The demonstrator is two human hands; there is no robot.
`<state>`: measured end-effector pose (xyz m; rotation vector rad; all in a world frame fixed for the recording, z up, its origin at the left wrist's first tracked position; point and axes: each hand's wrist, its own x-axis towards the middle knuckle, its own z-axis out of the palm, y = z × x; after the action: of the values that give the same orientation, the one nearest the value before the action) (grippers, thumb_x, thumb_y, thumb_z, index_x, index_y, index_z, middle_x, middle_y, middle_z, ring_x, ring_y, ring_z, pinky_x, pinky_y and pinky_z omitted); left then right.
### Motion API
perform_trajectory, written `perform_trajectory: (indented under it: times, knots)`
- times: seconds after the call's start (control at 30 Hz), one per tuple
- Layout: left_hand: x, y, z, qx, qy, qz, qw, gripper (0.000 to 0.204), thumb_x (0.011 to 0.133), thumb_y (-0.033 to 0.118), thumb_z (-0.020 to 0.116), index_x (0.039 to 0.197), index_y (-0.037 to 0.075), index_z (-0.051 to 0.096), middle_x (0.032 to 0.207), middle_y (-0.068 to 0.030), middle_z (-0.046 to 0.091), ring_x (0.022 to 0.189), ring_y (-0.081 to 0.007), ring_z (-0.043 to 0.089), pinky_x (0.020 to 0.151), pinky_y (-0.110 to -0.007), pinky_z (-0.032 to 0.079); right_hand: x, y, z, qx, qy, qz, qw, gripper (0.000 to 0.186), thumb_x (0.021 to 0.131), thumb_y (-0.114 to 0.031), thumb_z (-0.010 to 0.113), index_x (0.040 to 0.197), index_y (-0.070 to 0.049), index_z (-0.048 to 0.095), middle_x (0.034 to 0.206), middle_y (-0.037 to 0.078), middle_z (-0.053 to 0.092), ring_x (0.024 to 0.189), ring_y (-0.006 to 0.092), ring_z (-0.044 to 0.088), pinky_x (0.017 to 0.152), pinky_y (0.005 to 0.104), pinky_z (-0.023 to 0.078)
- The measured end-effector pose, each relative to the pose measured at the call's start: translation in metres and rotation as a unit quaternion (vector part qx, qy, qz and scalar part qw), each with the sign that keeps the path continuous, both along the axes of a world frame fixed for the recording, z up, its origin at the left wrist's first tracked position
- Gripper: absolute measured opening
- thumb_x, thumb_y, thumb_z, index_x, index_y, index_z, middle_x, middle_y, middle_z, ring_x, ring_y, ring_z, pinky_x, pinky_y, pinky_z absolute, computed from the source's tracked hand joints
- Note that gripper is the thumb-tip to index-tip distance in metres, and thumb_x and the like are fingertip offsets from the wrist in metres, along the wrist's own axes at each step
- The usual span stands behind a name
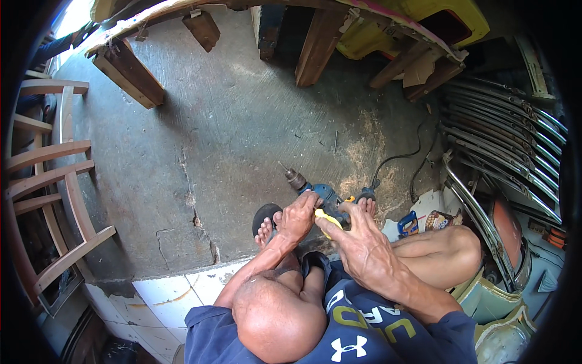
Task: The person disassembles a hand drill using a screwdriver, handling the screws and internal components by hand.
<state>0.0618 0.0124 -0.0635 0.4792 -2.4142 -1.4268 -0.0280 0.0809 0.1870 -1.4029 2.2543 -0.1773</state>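
Note:
My left hand (298, 215) is closed at the near side of a blue power drill (321, 193), its fingertips around something I cannot make out. My right hand (357, 239) grips a yellow-handled tool (327, 219), its top beside my left fingertips; the rest is partly hidden by the hand. The drill lies beyond both hands near my feet, chuck and bit pointing up-left, with a black cord (397, 156) running off to the right.
Pale wooden chair frames (76, 200) stand at left. Wooden legs (312, 48) and a yellow plastic piece (357, 39) are at the top. Stacked metal tubes (503, 145) and a blue-handled saw (407, 223) are at right. The cracked concrete floor (212, 133) meets white tiles (157, 291).

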Motion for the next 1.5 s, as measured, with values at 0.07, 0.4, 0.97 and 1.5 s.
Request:
perform_trajectory:
  times: [0.07,0.4,0.97,1.5]
  knots:
    - [-0.002,0.001,-0.001,-0.014,0.019,0.026,0.999,0.016,0.094,0.014,0.068,0.106,0.004,0.063,0.103,-0.0179,0.069,0.097,-0.0376,0.071,0.077,-0.044,0.06,0.002,-0.004,-0.002,0.109,-0.065,-0.086,0.988,0.043,0.088,-0.005,0.061,0.131,-0.006,0.061,0.11,0.026,0.052,0.109,0.0502,0.055,0.102,0.0592,0.041]
    - [-0.002,0.001,-0.001,-0.006,0.002,0.013,1.0,0.017,0.094,0.014,0.068,0.107,0.003,0.063,0.107,-0.0182,0.07,0.101,-0.0384,0.07,0.079,-0.045,0.06,0.005,0.002,-0.001,-0.008,-0.036,-0.081,0.996,0.038,0.091,-0.014,0.066,0.128,-0.009,0.061,0.127,0.025,0.053,0.111,0.045,0.061,0.11,0.0606,0.035]
    - [0.011,-0.02,-0.013,-0.104,0.011,-0.052,0.993,0.029,0.087,0.004,0.067,0.115,0.001,0.064,0.125,-0.0188,0.063,0.118,-0.0393,0.062,0.102,-0.046,0.052,-0.036,0.027,0.055,-0.017,-0.024,-0.099,0.995,0.039,0.084,0.003,0.064,0.122,-0.005,0.067,0.098,0.018,0.059,0.088,0.0368,0.066,0.079,0.0437,0.055]
    - [0.0,-0.045,-0.015,-0.217,-0.049,-0.197,0.955,0.033,0.083,0.003,0.059,0.116,0.006,0.064,0.1,-0.0121,0.064,0.096,-0.0315,0.063,0.095,-0.044,0.048,0.0,0.132,0.044,0.108,0.003,-0.269,0.957,0.041,0.095,-0.012,0.065,0.134,-0.005,0.055,0.096,0.014,0.061,0.082,0.0295,0.068,0.072,0.0398,0.055]
